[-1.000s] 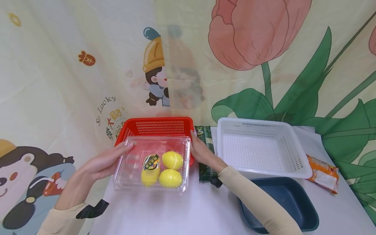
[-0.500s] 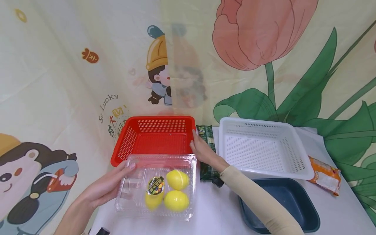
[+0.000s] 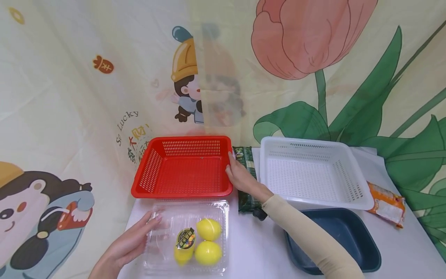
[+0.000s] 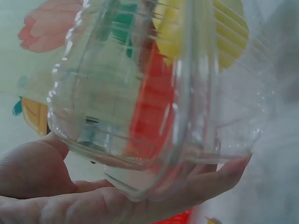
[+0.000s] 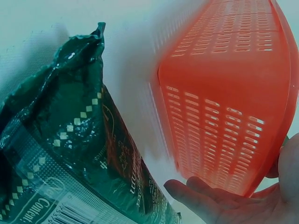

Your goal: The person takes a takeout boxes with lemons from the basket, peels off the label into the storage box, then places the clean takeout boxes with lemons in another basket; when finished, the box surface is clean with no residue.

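My left hand (image 3: pixel 127 248) holds the left side of a clear plastic clamshell box (image 3: pixel 158 254) in front of the red basket. Inside the box are three yellow lemons (image 3: pixel 208 253); a round label covers part of one. Seen from the left wrist, the box's corner (image 4: pixel 117 102) sits between thumb and fingers. My right hand (image 3: pixel 244 176) grips the right rim of the red perforated basket (image 3: pixel 181 194). In the right wrist view its fingers (image 5: pixel 205 196) lie along the outside of the basket wall (image 5: pixel 224 70), the thumb partly hidden by the rim.
Right of the red basket lies a green packet (image 3: pixel 248 203), partly behind my right hand. Farther right stand a white perforated basket (image 3: pixel 313 203) and a dark blue tray (image 3: pixel 343 232), which my right sleeve crosses. An orange packet (image 3: pixel 386 201) lies at the right.
My left hand has brought the clamshell box from over the red basket down towards me, uncovering the basket's inside. The right hand has stayed at the basket's rim.
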The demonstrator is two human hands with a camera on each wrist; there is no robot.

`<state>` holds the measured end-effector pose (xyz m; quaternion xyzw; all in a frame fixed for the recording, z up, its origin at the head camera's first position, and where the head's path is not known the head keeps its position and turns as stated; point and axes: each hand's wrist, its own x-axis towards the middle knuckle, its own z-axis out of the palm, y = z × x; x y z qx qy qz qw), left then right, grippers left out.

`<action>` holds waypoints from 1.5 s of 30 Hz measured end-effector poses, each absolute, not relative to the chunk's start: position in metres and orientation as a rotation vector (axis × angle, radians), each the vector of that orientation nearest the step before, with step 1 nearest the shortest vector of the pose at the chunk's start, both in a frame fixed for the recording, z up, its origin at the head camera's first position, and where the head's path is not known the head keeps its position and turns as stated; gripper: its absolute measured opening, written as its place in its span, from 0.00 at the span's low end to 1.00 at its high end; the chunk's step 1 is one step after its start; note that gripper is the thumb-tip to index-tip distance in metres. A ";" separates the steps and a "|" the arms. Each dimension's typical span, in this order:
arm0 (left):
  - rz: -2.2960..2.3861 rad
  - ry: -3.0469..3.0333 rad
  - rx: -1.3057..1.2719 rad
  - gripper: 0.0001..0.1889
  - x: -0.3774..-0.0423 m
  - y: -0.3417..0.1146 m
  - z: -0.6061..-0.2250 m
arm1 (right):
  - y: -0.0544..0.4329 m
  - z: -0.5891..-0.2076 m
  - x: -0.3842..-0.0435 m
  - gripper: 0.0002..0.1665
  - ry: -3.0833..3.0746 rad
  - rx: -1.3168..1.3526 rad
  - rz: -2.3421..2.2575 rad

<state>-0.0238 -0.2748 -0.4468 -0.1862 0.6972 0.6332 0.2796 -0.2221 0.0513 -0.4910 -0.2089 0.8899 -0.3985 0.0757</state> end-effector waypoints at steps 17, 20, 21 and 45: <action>1.780 1.806 -0.425 0.43 -0.034 -0.269 -0.474 | 0.053 -0.492 -0.222 0.38 2.692 -0.603 -1.181; 1.785 1.807 -0.430 0.42 -0.037 -0.268 -0.476 | 0.053 -0.492 -0.222 0.38 2.700 -0.605 -1.181; 1.786 1.814 -0.440 0.43 -0.037 -0.267 -0.477 | 0.053 -0.492 -0.222 0.38 2.701 -0.604 -1.182; 1.794 1.858 -0.500 0.47 -0.048 -0.263 -0.489 | 0.023 -0.457 -0.186 0.39 2.861 -0.964 -1.081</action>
